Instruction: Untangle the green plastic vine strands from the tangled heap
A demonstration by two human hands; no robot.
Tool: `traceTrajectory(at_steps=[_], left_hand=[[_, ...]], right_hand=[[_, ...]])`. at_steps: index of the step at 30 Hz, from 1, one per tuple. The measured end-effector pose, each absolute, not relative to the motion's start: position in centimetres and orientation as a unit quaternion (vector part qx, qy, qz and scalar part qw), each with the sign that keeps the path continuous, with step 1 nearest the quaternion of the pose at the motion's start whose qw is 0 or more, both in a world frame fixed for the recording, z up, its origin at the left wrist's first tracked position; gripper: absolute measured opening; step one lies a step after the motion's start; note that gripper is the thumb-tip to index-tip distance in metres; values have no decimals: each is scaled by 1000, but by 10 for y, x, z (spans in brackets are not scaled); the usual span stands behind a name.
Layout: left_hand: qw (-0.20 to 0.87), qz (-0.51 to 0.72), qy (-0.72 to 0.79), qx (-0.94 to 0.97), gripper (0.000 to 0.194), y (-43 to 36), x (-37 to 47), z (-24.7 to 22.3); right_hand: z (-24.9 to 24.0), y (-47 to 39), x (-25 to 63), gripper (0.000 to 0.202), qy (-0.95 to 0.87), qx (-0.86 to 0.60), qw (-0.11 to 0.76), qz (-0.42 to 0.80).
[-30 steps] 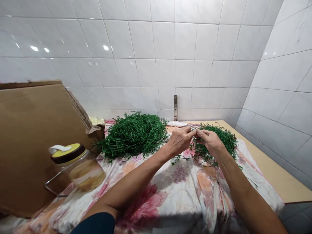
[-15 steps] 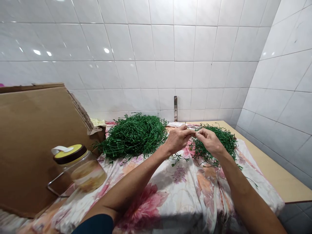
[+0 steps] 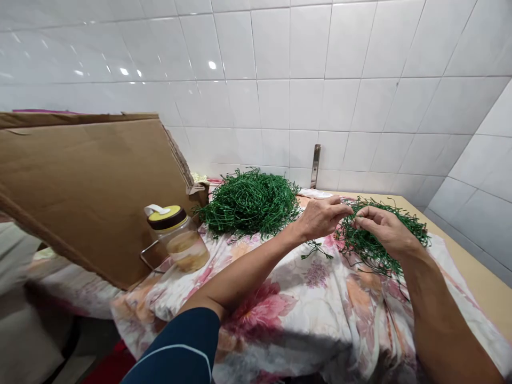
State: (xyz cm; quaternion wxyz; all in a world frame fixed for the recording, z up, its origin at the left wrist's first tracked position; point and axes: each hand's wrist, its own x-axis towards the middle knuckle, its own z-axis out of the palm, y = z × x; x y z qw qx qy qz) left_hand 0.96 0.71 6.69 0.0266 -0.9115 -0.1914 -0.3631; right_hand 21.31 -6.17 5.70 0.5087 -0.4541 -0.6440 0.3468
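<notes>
Both hands raised over the cloth-covered tabletop (image 3: 490, 274), fingertips nearly meeting in front of the smaller pile of green stems (image 3: 357, 248). Left hand (image 3: 326, 217): thumb and fingers pinched together. Right hand (image 3: 382, 229): thumb and index finger likewise pinched, palm turned inward. Item between the fingertips too small to identify.

Stems: thin, wiry, with small forked tips. Larger pile of green stems (image 3: 252, 205) sits toward the back, left of the left hand; smaller pile lies behind and under the right hand. One loose sprig (image 3: 316, 250) rests on the floral cloth (image 3: 264, 309), between piles and below the left wrist.

Left side: clear jar (image 3: 188, 248), tilted, yellow-and-brown lid (image 3: 166, 216) with white strap, contents yellowish; just beside it a large cardboard box (image 3: 88, 197). Metal strip (image 3: 316, 166) stands against the white tiled wall (image 3: 272, 104). Dark blue sleeve (image 3: 180, 338) on left arm.
</notes>
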Motion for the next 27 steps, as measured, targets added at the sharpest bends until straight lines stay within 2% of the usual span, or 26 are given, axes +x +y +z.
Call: traceTrajectory(at_steps=[7, 14, 18, 22, 25, 27], left_hand=[[41, -325, -198, -924, 29, 11, 13, 65], [110, -270, -192, -937, 34, 25, 11, 53], [75, -265, -175, -945, 30, 34, 11, 44], [55, -262, -154, -951, 27, 46, 10, 35], [13, -287, -190, -939, 27, 59, 0, 32], [-59, -348, -228, -908, 23, 66, -9, 34]], right_hand=[[54, -58, 214, 39, -675, -468, 469, 324], [44, -50, 216, 32, -670, -550, 434, 246], [41, -48, 216, 27, -695, -554, 405, 214], [45, -52, 218, 28, -704, -541, 390, 242], [54, -59, 225, 29, -690, -532, 417, 258], [58, -61, 233, 30, -659, -546, 465, 225]])
